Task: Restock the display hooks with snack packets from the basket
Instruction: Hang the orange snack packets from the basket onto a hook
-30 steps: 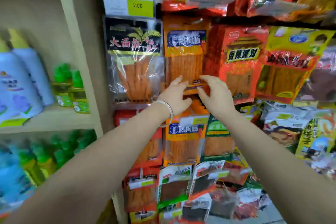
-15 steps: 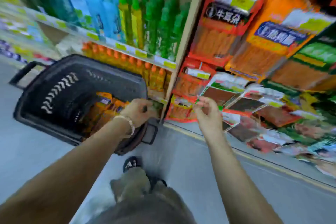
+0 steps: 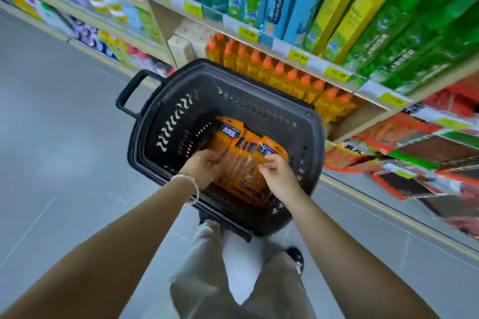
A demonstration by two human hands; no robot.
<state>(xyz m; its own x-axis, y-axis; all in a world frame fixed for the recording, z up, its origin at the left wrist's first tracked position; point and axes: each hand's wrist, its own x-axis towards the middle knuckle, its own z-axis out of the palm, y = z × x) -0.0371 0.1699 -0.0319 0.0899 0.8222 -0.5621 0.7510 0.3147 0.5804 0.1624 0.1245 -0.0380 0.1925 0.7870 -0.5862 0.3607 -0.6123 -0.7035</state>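
Note:
A black plastic basket [image 3: 305, 142] stands on the floor in front of me, holding several orange snack packets [image 3: 241, 171] with clear windows. Both my hands are down inside it. My left hand [image 3: 204, 166], with a bracelet on the wrist, has its fingers curled on the left side of the top packet. My right hand [image 3: 274, 173] pinches the packet's upper right edge near the orange header. Hanging snack packets on the display hooks [image 3: 414, 153] show at the right edge, blurred.
A wooden shelf unit [image 3: 285, 49] runs behind the basket, with orange-capped bottles [image 3: 280, 72] below and tall blue, yellow and green bottles above. The basket's handle [image 3: 129, 93] sticks out to the left. Grey floor [image 3: 64, 163] lies left; my legs and shoes are below.
My hands left the hung packets on the display and dropped down. The view swung from the hooks to the basket, and both hands now take hold of a packet inside it.

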